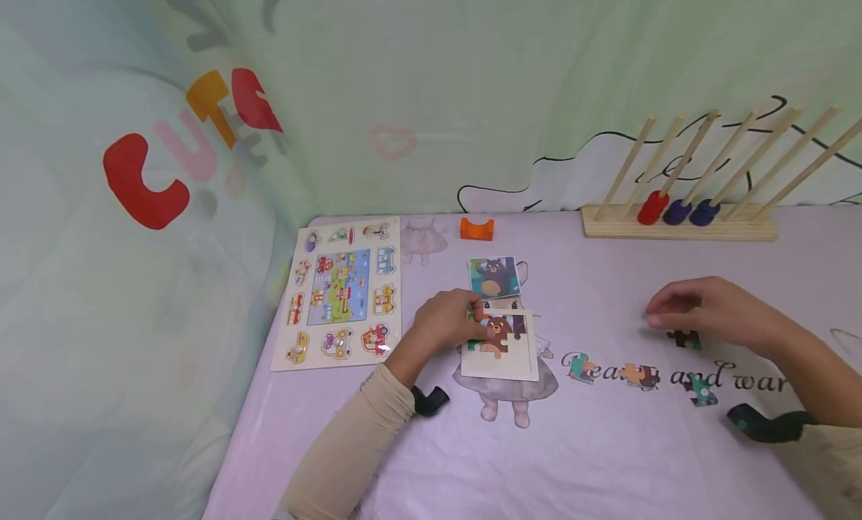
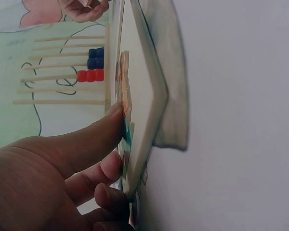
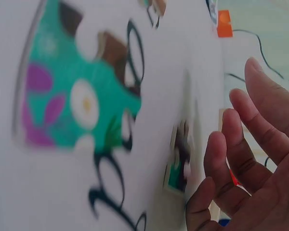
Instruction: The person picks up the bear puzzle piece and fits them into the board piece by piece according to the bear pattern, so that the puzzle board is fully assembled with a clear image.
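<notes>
Sleeve [image 1: 343, 449] is slanting in, left hand [image 1: 444, 322] touching puzzle [image 1: 494, 365], grip unclear, right hand [image 1: 727, 314] hovering open near piece [image 1: 688, 341]

1. Bench [image 1: 471, 475] covered with a pale lilac cloth [image 1: 592, 460] bearing printed lettering [image 1: 757, 383].
2. On its left, a vehicle board [image 1: 357, 346].
3. Middle, back to front: orange block [image 1: 477, 233], bear card [image 1: 494, 277], puzzle tray [image 1: 498, 365].
4. Right: four loose puzzle pieces [image 1: 702, 392], with a wooden rod rack [image 1: 680, 231] behind.
</notes>
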Demonstrator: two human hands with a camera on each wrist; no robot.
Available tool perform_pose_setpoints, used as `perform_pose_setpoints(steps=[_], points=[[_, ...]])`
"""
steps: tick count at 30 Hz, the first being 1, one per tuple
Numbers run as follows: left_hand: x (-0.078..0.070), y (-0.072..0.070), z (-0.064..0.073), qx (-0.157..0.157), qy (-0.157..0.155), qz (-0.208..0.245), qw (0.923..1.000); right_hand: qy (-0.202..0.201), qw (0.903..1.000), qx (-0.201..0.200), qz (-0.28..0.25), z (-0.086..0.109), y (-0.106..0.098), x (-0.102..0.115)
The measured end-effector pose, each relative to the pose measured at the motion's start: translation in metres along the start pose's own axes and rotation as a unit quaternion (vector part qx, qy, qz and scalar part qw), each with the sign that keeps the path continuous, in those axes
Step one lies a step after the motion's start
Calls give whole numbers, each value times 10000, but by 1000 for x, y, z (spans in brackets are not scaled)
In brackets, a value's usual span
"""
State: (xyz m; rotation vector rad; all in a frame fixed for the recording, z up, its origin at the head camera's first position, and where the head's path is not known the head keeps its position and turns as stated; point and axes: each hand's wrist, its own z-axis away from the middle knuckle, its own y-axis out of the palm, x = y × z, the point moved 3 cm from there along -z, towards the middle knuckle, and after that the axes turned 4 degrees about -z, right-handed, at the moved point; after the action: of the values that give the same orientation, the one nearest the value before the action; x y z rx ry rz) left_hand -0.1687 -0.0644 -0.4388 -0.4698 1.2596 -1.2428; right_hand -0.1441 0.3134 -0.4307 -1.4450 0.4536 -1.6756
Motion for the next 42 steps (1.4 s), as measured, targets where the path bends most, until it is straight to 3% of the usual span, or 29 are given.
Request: perform_pose_setpoints(steps=[12, 21, 34, 42], points=[[1, 1, -1, -5, 30, -51, 10000, 357, 9981, -32, 496, 7, -9, -30], [1, 0, 0, 10, 56, -49, 10000, 413, 9980, 59, 477, 8, -6, -46], [2, 0, 0, 108, 209, -302, 9993, 137, 9979, 269, 570, 9, -5, -41], [0, -1, 0, 3, 364, -474, 9982, 200, 9978, 374, 505, 10, -6, -38]])
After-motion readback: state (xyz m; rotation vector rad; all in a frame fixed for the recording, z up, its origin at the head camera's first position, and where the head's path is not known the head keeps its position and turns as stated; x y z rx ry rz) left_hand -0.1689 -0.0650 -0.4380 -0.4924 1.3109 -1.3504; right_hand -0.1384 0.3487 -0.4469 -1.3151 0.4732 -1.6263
